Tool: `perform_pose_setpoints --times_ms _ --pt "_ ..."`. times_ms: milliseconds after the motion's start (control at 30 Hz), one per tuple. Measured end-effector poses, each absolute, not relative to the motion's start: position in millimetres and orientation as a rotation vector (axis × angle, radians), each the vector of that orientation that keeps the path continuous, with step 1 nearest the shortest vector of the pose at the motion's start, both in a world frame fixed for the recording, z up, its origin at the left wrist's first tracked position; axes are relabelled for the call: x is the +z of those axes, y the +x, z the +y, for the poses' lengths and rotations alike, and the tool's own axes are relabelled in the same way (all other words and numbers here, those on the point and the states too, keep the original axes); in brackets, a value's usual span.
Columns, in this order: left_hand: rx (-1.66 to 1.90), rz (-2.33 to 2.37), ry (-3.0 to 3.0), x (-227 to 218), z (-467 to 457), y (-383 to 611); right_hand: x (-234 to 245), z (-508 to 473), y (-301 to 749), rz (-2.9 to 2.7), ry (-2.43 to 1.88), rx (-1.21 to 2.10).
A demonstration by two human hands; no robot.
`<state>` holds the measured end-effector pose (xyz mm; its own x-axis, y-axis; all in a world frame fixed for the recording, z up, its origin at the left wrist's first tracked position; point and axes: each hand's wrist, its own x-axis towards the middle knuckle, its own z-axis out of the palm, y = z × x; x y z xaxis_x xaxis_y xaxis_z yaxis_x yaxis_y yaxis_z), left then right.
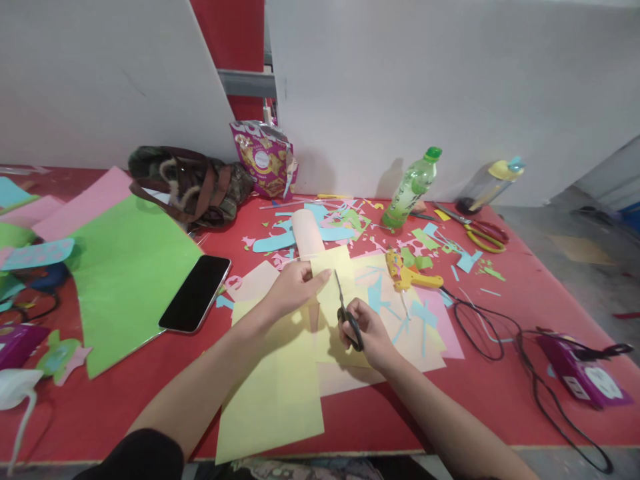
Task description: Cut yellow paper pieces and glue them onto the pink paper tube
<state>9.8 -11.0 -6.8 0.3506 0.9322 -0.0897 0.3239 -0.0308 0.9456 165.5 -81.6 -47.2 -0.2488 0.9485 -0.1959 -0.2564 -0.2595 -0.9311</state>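
- I see a plain red desk (375, 423) on my feed.
- My scissors (353, 327) have black handles; the paper piece (325, 267) is pale yellow.
- I read the large sheet (130, 267) as bright green, the phone (196, 293) as black-screened.
- The glue gun (407, 277) shows me yellow, the paper tube (307, 233) pale pink.
- I make out pink spots on a light-blue strip (40, 254).
- The snack bag (263, 160) looks magenta, printed with yellow shapes.

From here, the left hand (297, 285) seems to have fingertips hidden behind the yellow paper (333, 263). The right hand (370, 335) covers part of the scissors (342, 311). At far left, a white corded device (19, 389) is cut off; the green bottle (411, 189) bears print too small to read.
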Motion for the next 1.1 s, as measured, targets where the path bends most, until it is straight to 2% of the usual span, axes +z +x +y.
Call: perform_pose_setpoints --times_ms 200,1100 --pt "0.662 1.258 1.622 -2.2 -11.6 10.1 -49.2 -82.2 166.5 -1.048 -1.011 1.668" --pt "0.575 1.11 1.664 -7.4 -11.6 6.7 -47.6 -82.1 169.1 -1.086 -0.999 1.682"
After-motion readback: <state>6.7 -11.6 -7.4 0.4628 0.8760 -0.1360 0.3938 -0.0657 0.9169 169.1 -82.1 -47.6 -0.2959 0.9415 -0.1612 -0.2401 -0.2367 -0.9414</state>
